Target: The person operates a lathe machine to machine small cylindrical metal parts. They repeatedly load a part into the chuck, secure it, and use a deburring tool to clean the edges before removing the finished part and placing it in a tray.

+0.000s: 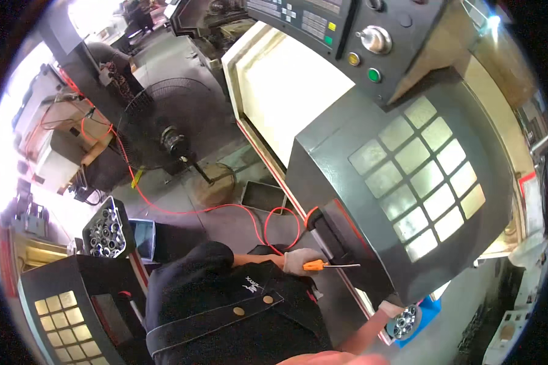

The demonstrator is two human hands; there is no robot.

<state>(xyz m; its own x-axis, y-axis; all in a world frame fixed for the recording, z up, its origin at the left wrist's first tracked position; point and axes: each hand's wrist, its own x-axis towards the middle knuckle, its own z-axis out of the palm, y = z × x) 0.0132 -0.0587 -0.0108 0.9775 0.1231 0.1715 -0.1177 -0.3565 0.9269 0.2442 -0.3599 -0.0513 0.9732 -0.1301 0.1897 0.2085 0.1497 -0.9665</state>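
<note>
My left hand [298, 261], in a pale glove, is closed round an orange air blow gun [313, 265]. Its thin metal nozzle [344, 266] points right, toward the grey machine door [347, 164]. My right hand [391, 309], also gloved, is at the door's lower corner, beside a group of shiny metal rings [406, 321]. Those rings sit at a blue bin [429, 316]. The fingers of that hand are hidden, so whether it holds anything is unclear.
A red hose [225, 205] runs across the floor and loops near my left hand. Left stand a large black fan [170, 140] and a bin of metal rings [126, 226]. A shallow grey tray [263, 198] lies on the floor. The control panel [347, 36] overhangs the door.
</note>
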